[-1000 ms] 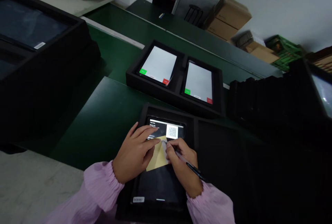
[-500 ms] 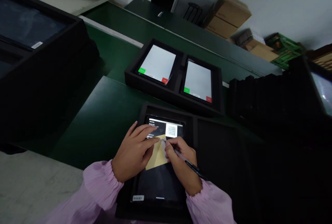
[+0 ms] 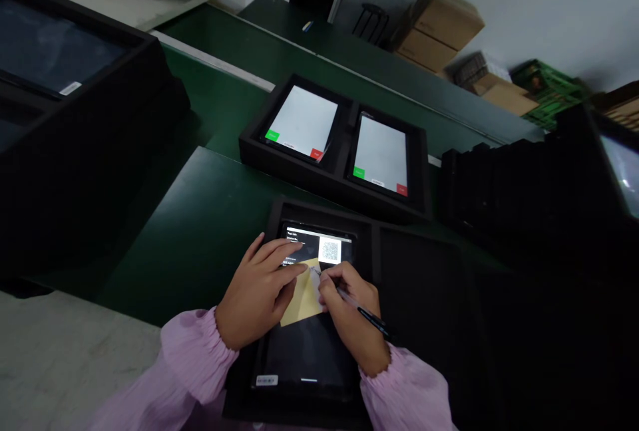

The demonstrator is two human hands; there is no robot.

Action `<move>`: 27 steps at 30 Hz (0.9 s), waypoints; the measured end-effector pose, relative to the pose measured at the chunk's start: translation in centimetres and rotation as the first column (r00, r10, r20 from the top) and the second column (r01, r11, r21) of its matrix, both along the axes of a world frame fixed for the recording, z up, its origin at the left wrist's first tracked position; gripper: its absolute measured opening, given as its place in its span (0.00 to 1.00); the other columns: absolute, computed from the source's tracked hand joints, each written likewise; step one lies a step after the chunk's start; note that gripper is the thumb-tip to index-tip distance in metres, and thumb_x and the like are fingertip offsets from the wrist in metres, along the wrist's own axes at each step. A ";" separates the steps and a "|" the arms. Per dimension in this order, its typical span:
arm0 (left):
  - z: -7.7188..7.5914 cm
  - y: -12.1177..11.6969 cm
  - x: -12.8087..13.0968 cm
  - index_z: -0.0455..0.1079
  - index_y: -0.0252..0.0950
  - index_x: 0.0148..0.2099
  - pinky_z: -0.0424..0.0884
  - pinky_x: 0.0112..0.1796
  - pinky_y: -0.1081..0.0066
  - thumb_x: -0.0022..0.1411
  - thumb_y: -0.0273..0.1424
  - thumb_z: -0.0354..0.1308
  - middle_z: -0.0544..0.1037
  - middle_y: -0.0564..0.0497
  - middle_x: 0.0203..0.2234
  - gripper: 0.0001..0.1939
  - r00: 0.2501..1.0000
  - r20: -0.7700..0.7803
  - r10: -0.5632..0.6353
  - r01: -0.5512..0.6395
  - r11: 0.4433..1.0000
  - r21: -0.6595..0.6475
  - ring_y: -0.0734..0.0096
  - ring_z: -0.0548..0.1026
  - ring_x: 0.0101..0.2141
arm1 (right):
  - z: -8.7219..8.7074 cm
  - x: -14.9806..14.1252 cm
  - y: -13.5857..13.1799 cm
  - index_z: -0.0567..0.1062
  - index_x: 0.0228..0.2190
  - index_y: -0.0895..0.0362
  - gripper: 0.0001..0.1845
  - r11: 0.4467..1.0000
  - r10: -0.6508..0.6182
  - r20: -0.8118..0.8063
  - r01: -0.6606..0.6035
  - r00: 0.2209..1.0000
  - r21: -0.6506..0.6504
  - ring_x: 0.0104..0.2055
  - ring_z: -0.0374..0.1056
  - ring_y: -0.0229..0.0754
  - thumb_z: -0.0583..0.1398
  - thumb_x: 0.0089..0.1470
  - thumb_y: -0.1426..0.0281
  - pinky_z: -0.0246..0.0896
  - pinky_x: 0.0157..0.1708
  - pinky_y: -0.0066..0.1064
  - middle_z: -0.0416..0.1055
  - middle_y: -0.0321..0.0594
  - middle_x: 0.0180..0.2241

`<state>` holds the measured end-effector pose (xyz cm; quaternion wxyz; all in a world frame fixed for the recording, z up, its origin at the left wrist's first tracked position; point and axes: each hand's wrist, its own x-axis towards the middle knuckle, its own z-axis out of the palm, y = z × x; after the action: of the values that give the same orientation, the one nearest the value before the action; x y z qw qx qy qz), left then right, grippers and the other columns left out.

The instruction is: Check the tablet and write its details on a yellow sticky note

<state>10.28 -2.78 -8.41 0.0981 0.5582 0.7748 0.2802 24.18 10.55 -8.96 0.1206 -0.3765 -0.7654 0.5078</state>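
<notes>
A dark tablet (image 3: 309,344) lies in a black foam tray (image 3: 419,285) in front of me, its screen showing text and a QR code (image 3: 330,250). A yellow sticky note (image 3: 304,299) rests on the screen. My left hand (image 3: 257,298) presses flat on the note's left side, fingers spread. My right hand (image 3: 349,314) grips a black pen (image 3: 364,313) with its tip on the note's top edge.
A second black tray (image 3: 339,178) further back holds two tablets with white screens (image 3: 302,121). Black foam stacks stand at left (image 3: 74,125) and right (image 3: 524,198). Cardboard boxes (image 3: 434,32) and a green crate (image 3: 546,88) sit by the wall.
The view has shifted slightly; both hands stay on the note, the pen tip barely moving at its top edge.
</notes>
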 end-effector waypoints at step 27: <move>-0.2 0.0 0.0 0.74 0.44 0.53 0.52 0.65 0.49 0.66 0.24 0.52 0.71 0.53 0.59 0.18 1.000 -0.012 -0.002 0.002 1.000 -0.014 0.64 0.63 0.61 | 0.1 0.1 0.0 0.74 0.29 0.55 0.12 0.999 -0.027 -0.009 0.027 1.000 -0.034 0.21 0.66 0.36 0.59 0.58 0.61 0.62 0.23 0.25 0.70 0.32 0.21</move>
<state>10.32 -2.81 -8.60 0.0976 0.5598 0.7768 0.2715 24.24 10.51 -8.89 0.1247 -0.3862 -0.7511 0.5208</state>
